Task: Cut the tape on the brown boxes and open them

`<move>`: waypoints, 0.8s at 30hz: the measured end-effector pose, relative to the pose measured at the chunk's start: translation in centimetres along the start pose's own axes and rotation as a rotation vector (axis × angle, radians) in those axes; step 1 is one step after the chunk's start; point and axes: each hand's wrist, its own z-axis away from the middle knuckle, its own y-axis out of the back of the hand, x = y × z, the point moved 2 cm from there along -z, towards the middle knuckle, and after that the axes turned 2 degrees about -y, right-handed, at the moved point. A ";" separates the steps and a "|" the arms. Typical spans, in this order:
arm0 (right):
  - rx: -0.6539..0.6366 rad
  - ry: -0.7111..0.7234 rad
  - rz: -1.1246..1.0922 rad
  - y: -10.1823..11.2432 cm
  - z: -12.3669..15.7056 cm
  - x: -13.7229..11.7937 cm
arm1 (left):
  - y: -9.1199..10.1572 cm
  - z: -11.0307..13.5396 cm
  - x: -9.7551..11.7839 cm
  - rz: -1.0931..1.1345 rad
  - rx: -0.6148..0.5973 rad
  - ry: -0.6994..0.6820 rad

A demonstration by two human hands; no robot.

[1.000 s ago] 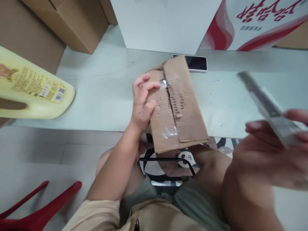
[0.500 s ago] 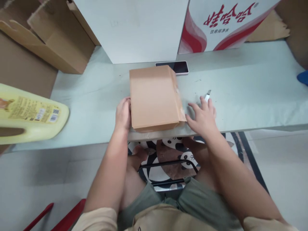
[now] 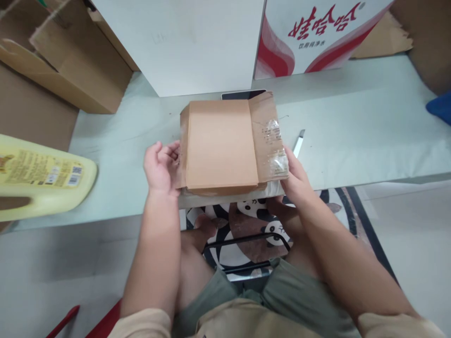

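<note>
A small brown cardboard box (image 3: 220, 143) lies at the near edge of the pale green table (image 3: 352, 136). Its right flap, with torn clear tape on it, is raised outward. My left hand (image 3: 160, 166) presses against the box's left side and holds the left flap edge. My right hand (image 3: 294, 176) grips the taped right flap from below; its fingers are mostly hidden behind the flap. A utility knife (image 3: 299, 143) lies on the table just right of the box, touched by neither hand.
A phone (image 3: 243, 95) peeks out behind the box. A large yellow jug (image 3: 38, 176) lies on the left. White and red-printed cartons (image 3: 317, 33) and brown cartons (image 3: 66, 65) stand at the back. A blue object (image 3: 440, 107) sits at the far right.
One second ago my right hand held the knife in the air; it now lies on the table. The box was turned over, and both hands have pulled its side flaps outward.
</note>
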 end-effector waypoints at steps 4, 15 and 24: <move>-0.024 -0.116 0.001 -0.3 -0.1 1.1 | -0.3 1.0 1.7 0.111 -0.011 -0.003; 0.114 -0.147 0.091 -1.0 1.1 4.4 | -1.2 2.7 0.9 -0.002 -0.212 0.022; 0.009 -0.058 -0.076 -1.8 0.9 2.1 | 0.5 0.7 0.2 0.034 0.006 0.030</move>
